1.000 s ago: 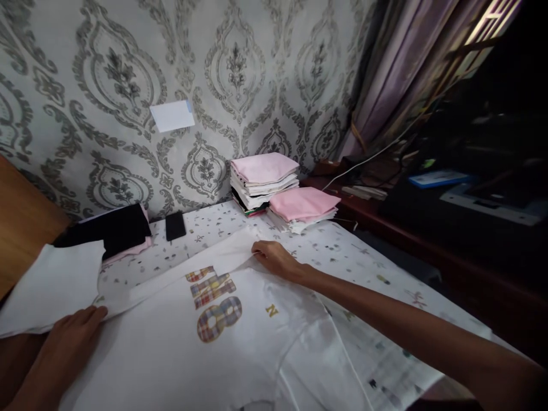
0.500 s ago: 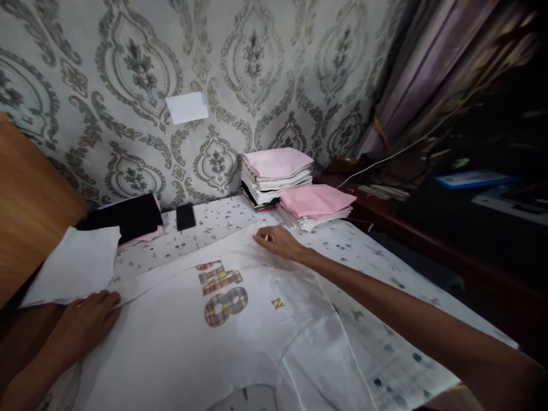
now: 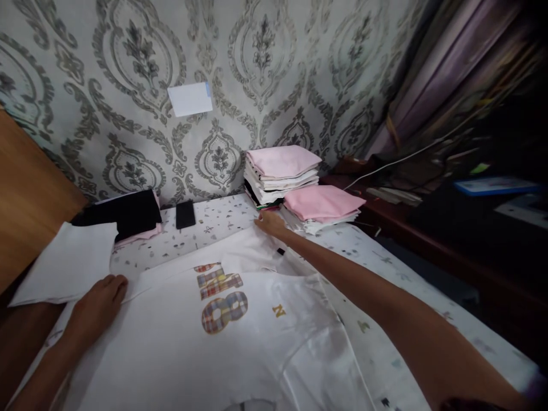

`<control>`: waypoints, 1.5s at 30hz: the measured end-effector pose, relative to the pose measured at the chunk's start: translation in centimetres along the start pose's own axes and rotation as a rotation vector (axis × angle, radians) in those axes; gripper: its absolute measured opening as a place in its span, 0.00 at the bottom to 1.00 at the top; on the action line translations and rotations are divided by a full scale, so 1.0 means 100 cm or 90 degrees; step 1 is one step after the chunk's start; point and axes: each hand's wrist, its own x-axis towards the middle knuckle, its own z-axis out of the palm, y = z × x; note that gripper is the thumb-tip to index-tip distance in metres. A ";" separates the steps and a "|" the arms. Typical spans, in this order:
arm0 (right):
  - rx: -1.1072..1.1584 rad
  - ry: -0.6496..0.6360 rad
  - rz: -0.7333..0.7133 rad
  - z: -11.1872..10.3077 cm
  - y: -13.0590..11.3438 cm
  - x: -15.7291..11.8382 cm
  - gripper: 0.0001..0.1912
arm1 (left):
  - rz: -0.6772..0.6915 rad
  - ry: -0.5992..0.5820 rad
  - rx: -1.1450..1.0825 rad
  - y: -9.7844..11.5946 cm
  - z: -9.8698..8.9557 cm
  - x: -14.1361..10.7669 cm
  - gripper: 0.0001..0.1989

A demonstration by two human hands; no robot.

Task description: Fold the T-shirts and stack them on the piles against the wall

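A white T-shirt lies spread across the surface in front of me, bearing plaid letter or number patches and a small yellow "N". My right hand is closed on the shirt's far edge, near the folded stacks, with the fabric there drawn away from me. On the shirt's left edge rests my left hand, its fingers curled and pinching the cloth. A folded white cloth lies just beyond that hand. The shirt's near end runs out of view.
Folded clothes are stacked against the patterned wall, with a lower pink-topped stack beside them. Black folded cloth and a black phone-like object lie at the back left. A wooden panel stands left; a dark red ledge runs along the right.
My right hand has moved away from me toward the stacks, pulling the shirt's far edge with it; a small black tag now shows there. My left hand has shifted slightly up and right.
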 end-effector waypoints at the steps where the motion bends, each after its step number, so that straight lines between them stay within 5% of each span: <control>1: 0.009 0.001 0.004 0.001 -0.001 0.004 0.16 | 0.005 0.012 0.015 0.000 0.004 0.000 0.20; 9: 0.098 0.047 -0.021 0.014 0.011 0.016 0.19 | 0.011 0.079 0.057 -0.004 0.019 0.001 0.21; 20: 0.037 0.120 -0.092 0.021 0.010 -0.008 0.16 | -0.002 0.144 0.010 -0.021 0.024 0.000 0.17; 22: 0.038 0.132 -0.158 0.023 0.006 -0.016 0.16 | -0.032 0.144 -0.040 -0.028 0.019 -0.003 0.15; 28: 0.023 0.128 -0.564 0.059 -0.011 -0.046 0.21 | -0.096 0.136 -0.135 -0.022 0.018 -0.011 0.26; 33: -0.080 0.066 -0.534 0.079 -0.008 -0.054 0.28 | -0.020 0.011 -0.046 -0.025 0.045 -0.011 0.33; 38: -0.050 0.057 -0.540 0.067 0.001 -0.059 0.26 | -0.036 0.016 -0.021 -0.041 0.052 -0.012 0.35; 42: -0.016 0.062 -0.608 0.049 0.003 -0.084 0.25 | -0.025 0.075 0.004 -0.020 0.037 -0.023 0.31; 45: -0.052 0.013 -0.637 0.033 0.006 -0.103 0.25 | 0.106 0.097 -0.011 0.028 0.020 -0.025 0.24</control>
